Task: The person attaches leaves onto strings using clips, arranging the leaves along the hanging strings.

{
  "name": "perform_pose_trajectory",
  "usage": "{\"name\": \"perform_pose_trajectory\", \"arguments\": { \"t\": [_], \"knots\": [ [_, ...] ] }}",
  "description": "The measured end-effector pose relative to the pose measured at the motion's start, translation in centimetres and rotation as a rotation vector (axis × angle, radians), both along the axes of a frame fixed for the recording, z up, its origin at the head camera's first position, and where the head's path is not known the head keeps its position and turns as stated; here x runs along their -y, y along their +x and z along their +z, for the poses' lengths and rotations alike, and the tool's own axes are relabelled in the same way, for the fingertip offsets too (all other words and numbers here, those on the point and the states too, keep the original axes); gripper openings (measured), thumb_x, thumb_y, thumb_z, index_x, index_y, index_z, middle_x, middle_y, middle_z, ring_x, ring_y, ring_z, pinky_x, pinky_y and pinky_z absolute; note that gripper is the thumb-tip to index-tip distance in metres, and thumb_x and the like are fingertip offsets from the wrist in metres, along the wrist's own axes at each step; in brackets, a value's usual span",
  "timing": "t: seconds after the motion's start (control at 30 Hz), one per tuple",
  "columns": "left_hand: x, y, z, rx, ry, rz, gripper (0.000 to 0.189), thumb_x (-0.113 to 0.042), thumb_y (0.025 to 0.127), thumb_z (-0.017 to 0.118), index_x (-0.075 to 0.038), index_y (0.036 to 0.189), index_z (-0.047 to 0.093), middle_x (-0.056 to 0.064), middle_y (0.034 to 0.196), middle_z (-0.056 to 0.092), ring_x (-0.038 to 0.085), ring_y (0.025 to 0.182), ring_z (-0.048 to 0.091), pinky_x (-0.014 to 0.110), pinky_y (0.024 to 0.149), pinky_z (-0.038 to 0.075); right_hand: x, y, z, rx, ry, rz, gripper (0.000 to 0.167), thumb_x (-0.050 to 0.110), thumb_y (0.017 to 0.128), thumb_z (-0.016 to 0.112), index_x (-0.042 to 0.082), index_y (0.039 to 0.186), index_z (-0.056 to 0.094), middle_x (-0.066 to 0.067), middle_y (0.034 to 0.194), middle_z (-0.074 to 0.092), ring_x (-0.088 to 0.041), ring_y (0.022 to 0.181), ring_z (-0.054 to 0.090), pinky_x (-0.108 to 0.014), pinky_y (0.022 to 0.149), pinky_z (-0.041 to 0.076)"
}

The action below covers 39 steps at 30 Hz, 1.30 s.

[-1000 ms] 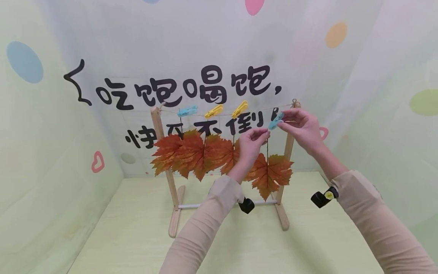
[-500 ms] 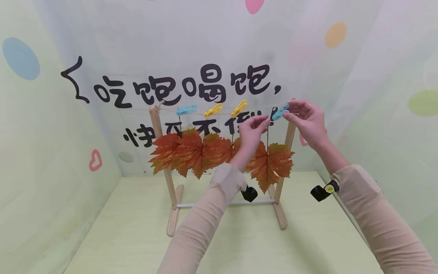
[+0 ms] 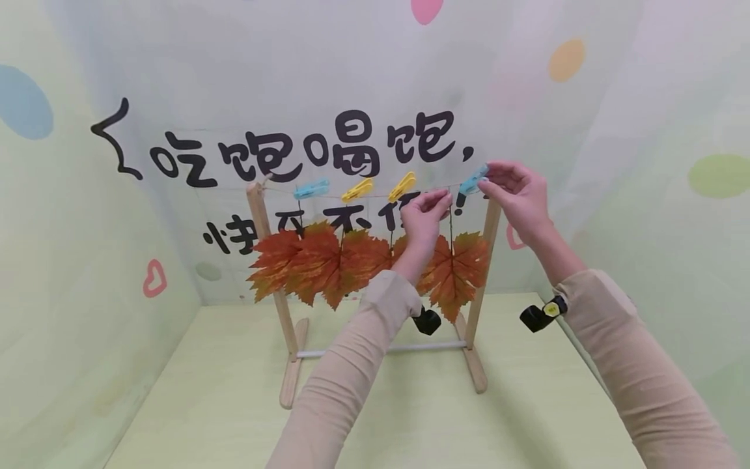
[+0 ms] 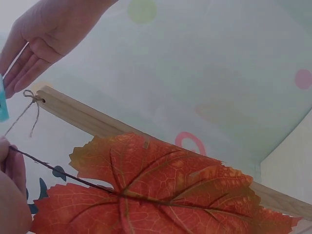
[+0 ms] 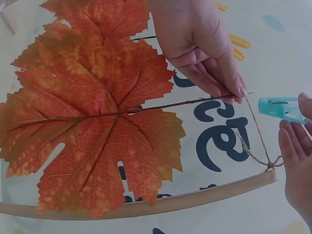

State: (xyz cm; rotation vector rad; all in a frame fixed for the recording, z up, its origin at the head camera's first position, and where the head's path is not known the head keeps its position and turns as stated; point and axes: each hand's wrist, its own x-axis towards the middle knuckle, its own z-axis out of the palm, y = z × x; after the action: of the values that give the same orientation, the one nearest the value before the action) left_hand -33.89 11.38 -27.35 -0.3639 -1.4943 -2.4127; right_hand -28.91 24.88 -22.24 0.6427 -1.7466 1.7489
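My left hand (image 3: 423, 225) pinches the upper end of the dark stem of an orange-red maple leaf (image 3: 452, 277), right at the twine (image 5: 257, 126). The leaf hangs below, its stem crossing the twine in the right wrist view. To the right, my right hand (image 3: 521, 198) grips a light blue clothespin (image 3: 473, 180) between thumb and fingers. The clothespin's tip points toward the twine and the stem end, with a small gap between them in the right wrist view.
A blue clothespin (image 3: 312, 189) and two yellow clothespins (image 3: 357, 189) sit along the twine, with more maple leaves (image 3: 322, 260) hanging beneath. The twine is tied to a wooden stand (image 3: 492, 241) with a white crossbar (image 3: 310, 354). A printed cloth (image 3: 234, 78) hangs behind the pale table (image 3: 193, 391).
My left hand has raised the leaf so its stem end comes up to the twine. My right hand has moved up with the blue clothespin, away from the left fingertips.
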Motion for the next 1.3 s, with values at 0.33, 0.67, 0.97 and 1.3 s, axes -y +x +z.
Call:
{"name": "perform_pose_trajectory", "arguments": {
  "t": [0.33,0.67,0.97,1.3],
  "knots": [
    [0.3,-0.3,-0.3,0.019,0.023,0.014,0.020,-0.005,0.075,0.072,0.004,0.092,0.069,0.011,0.085,0.069,0.013,0.074,0.067,0.027,0.069,0.054,0.7,-1.0,0.1,0.026,-0.009,-0.052,0.022,-0.004,0.077,0.067,-0.002,0.099,0.063,0.002,0.084,0.067,-0.007,0.075,0.062,-0.015,0.070,0.050],
    [0.1,-0.5,-0.3,0.024,0.053,-0.001,0.022,-0.003,0.075,0.071,0.007,0.093,0.067,0.012,0.086,0.069,0.014,0.074,0.066,0.028,0.070,0.054,0.8,-1.7,0.3,0.052,-0.099,-0.020,0.018,-0.006,0.076,0.067,-0.001,0.094,0.065,0.001,0.080,0.068,-0.007,0.072,0.063,-0.016,0.070,0.050],
    [-0.1,-0.9,-0.3,0.014,0.089,0.009,0.022,-0.002,0.074,0.071,0.009,0.093,0.066,0.014,0.085,0.069,0.012,0.073,0.066,0.028,0.069,0.054,1.1,-2.2,0.5,0.056,-0.101,-0.052,0.015,-0.006,0.076,0.068,0.000,0.089,0.067,0.001,0.077,0.068,-0.007,0.070,0.063,-0.016,0.069,0.050],
    [-0.1,-1.2,-0.1,-0.007,0.037,0.018,0.020,-0.002,0.075,0.071,0.007,0.091,0.067,0.014,0.084,0.069,0.011,0.071,0.066,0.027,0.069,0.054,1.1,-2.7,0.5,0.073,-0.091,-0.042,0.013,-0.009,0.076,0.066,-0.001,0.087,0.068,0.002,0.075,0.068,-0.006,0.068,0.063,-0.015,0.066,0.050]
  ]
}}
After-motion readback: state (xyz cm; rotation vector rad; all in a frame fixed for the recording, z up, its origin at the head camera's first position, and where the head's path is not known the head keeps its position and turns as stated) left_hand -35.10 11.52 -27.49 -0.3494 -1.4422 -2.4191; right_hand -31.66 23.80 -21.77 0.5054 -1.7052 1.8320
